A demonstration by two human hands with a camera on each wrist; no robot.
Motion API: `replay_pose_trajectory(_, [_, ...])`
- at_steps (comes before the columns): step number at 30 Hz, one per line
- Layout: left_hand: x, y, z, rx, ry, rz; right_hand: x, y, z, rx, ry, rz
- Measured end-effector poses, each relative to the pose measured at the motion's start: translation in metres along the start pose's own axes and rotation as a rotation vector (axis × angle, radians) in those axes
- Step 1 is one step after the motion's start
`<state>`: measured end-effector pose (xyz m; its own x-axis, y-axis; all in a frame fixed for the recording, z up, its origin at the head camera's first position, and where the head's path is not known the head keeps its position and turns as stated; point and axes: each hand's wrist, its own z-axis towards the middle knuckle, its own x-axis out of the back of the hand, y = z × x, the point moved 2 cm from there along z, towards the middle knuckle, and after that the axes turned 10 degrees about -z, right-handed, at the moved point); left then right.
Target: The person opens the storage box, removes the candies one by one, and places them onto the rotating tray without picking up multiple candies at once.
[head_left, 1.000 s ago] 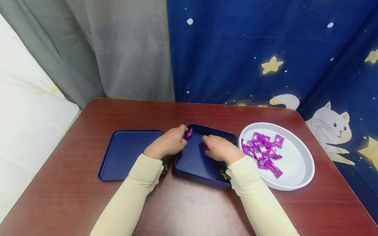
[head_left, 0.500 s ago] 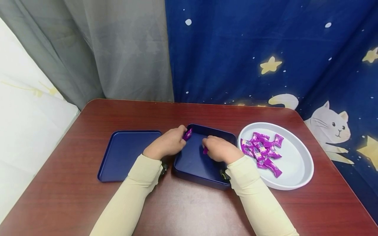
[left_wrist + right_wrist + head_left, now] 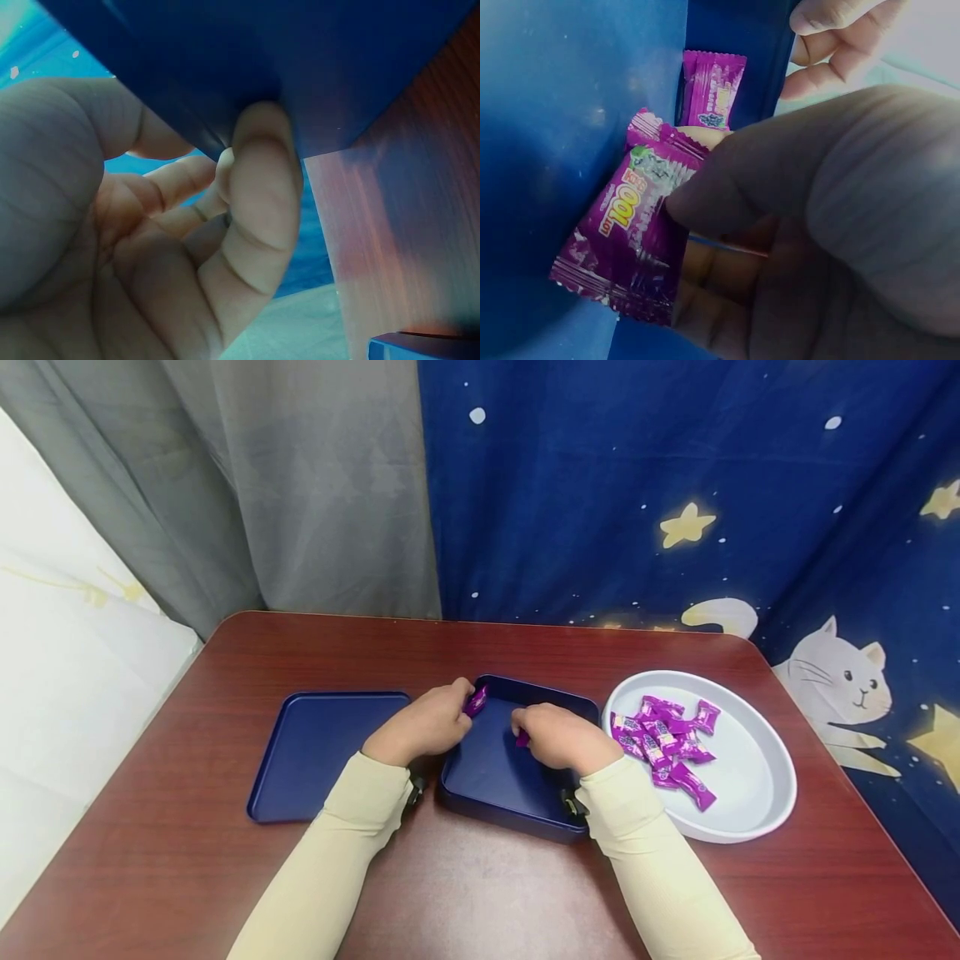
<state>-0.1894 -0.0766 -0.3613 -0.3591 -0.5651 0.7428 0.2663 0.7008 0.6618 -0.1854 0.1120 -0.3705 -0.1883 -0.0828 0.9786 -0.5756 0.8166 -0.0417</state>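
My right hand (image 3: 562,739) pinches a purple wrapped candy (image 3: 626,232) between thumb and fingers, low inside a dark blue box (image 3: 495,785). The right wrist view shows the candy's printed face; the head view leaves only a sliver of it showing. Another purple candy (image 3: 477,700) lies in the box by its left wall, beyond the held one in the right wrist view. With my left hand (image 3: 423,722) I grip that left wall near its far corner. Curled fingers (image 3: 262,187) press on the box's side in the left wrist view.
A white round tray (image 3: 757,777) to the right carries a pile of purple candies (image 3: 660,735), close against the box. Left of the box lies a flat dark blue lid (image 3: 318,752). Curtains (image 3: 540,485) hang behind the brown table (image 3: 480,902).
Both hands stay nearly in place. The right fingers shift very slightly with the candy in the box; the view itself drifts a little.
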Motion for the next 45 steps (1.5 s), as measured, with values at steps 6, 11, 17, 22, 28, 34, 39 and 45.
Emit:
replay_pose_trajectory(6, [0.000,0.000,0.000,0.003,0.004,-0.002,0.003,0.000,-0.002,0.013,0.015,0.007])
replay_pose_trajectory(11, [0.000,-0.001,0.000,-0.002,0.004,-0.002,0.006,-0.001,-0.004,0.013,0.031,0.010])
replay_pose_trajectory(17, [-0.001,-0.001,0.000,-0.002,0.007,0.002,0.009,-0.002,-0.007,0.017,0.042,0.010])
replay_pose_trajectory(22, [0.000,-0.001,0.000,-0.003,0.005,0.005,0.013,-0.003,-0.008,0.024,0.046,0.014])
replay_pose_trajectory(28, [0.000,-0.001,0.000,-0.011,0.008,0.007,0.014,-0.002,-0.009,0.007,0.042,0.022])
replay_pose_trajectory(34, [0.000,0.000,-0.001,-0.015,0.003,0.000,0.015,0.000,-0.011,-0.008,0.037,0.028])
replay_pose_trajectory(39, [-0.001,0.000,-0.001,-0.008,0.005,-0.005,0.016,0.001,-0.012,-0.013,0.043,0.024])
replay_pose_trajectory(45, [-0.001,-0.001,0.000,0.000,0.005,-0.008,0.021,0.000,-0.015,-0.029,0.042,0.025])
